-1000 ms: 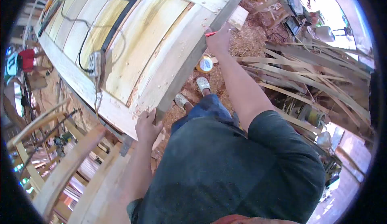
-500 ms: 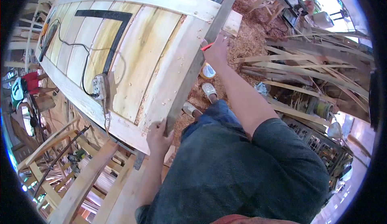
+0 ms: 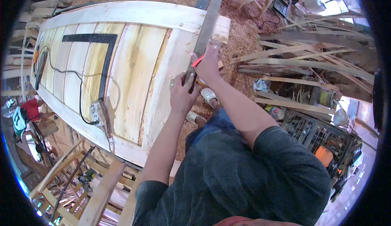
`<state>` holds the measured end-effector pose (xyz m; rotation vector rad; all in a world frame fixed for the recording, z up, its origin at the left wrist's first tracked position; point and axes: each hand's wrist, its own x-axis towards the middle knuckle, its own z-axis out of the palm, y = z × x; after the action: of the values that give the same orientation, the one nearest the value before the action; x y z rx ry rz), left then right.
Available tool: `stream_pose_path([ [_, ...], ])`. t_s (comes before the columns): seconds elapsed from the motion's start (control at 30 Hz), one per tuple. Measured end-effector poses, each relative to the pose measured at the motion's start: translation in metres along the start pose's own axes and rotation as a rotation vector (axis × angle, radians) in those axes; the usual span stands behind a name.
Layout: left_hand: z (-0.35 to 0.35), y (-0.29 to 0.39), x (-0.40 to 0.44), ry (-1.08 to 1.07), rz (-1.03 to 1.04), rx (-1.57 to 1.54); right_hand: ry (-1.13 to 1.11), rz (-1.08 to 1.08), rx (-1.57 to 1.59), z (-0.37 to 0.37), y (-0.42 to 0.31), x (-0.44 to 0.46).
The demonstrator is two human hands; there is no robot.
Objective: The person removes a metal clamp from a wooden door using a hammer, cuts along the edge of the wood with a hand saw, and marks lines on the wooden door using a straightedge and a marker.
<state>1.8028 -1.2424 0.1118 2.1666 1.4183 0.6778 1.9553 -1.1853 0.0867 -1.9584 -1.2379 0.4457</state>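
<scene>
A pale wooden panel [image 3: 134, 71] with a raised frame and wood shavings on it lies in front of me. Along its near edge runs a long grey-brown wooden strip [image 3: 210, 20]. My left hand [image 3: 183, 91] is wrapped over this strip, thumb and fingers around it. Just beyond it, my right hand [image 3: 207, 65] pinches a red pencil-like marker [image 3: 198, 61] above the strip. A black carpenter's square [image 3: 109, 55] rests on the panel, beside a power outlet box [image 3: 97, 113] with a black cord.
An orange-and-black tool [image 3: 37, 65] lies at the panel's far left. Wooden offcuts [image 3: 305, 65] are piled at the right, above a black crate [image 3: 313, 132]. Curved wooden frames [image 3: 106, 189] stand at the lower left. Shavings cover the floor near my feet. A person in red [image 3: 30, 109] is at the left edge.
My left hand has moved up along the strip, from the panel's near corner to close beside my right hand. The right hand still holds the red marker. The view has shifted.
</scene>
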Motion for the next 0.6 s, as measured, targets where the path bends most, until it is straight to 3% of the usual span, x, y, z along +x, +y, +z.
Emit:
stream_pose_path([
  [0.2,-0.001,0.004,0.002,0.005,0.045,0.041,-0.111,0.03,-0.079,-0.011,-0.001,0.003],
  [0.3,0.0,0.006,0.004,0.043,0.102,0.144,-0.43,0.169,-0.012,-0.056,0.006,0.034],
  [0.4,0.004,0.003,0.004,0.071,0.129,0.169,-0.26,0.294,0.132,-0.105,-0.004,0.072],
  [0.5,0.006,0.004,0.005,0.082,0.133,0.193,-0.193,0.292,0.291,-0.097,0.003,0.102],
  [0.53,0.006,0.004,0.007,0.072,0.136,0.202,-0.276,0.226,0.083,-0.103,-0.005,0.11],
  [0.6,0.005,0.003,0.005,0.051,0.13,0.222,-0.262,0.202,0.093,-0.088,-0.002,0.115],
])
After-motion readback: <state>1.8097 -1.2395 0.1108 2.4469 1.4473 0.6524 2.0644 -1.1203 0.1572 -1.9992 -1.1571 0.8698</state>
